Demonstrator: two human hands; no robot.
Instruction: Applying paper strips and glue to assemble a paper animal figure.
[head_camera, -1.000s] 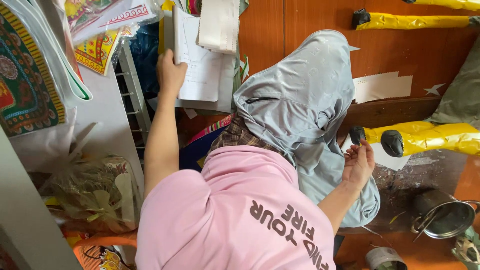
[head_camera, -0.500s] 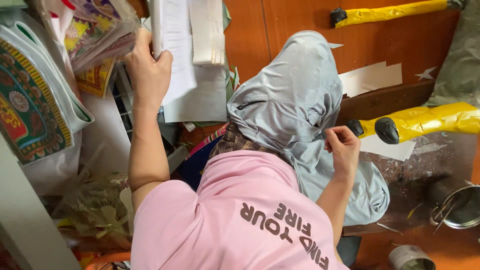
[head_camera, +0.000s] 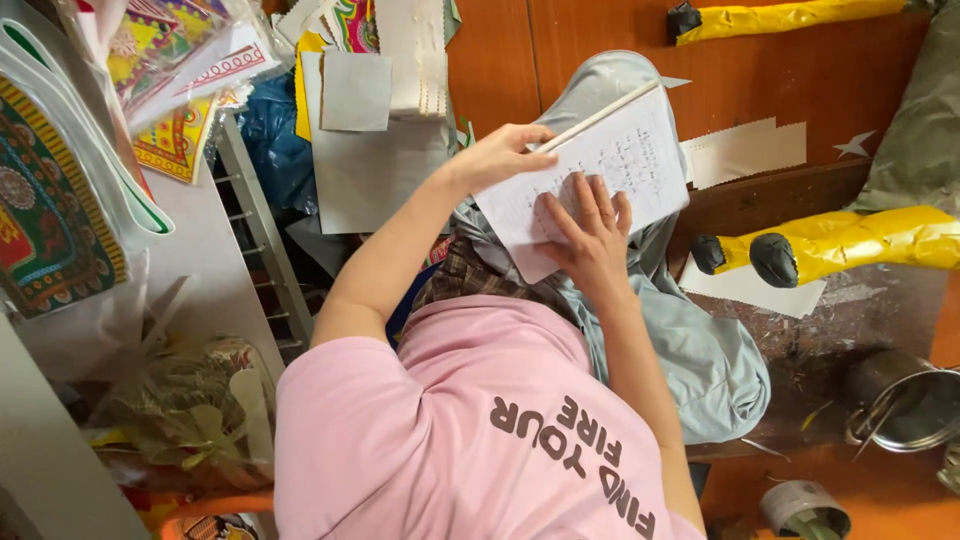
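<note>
Over the lap, on grey cloth (head_camera: 700, 350): notebook (head_camera: 590, 180) now down from the far-left paper stack (head_camera: 400, 90). Left hand (head_camera: 500, 155) grips its top edge; right hand (head_camera: 590, 235), earlier at the cloth, lies flat on the page. Reading position.

Soft, even daylight fills the view, bright enough that the white handwritten notebook page (head_camera: 590, 180) held in the left grip (head_camera: 497, 155) and pressed by the right grip (head_camera: 588, 232) looks slightly washed out, its writing too faint to read. Shadows are weak and diffuse, darkest below the right grip along the dark scuffed floor patch (head_camera: 810, 330), while the crinkled yellow foil-wrapped roll (head_camera: 850, 242) to the right of both grips shows small glints. The wide lens bends straight lines near the edges, and the corners look a little soft.
</note>
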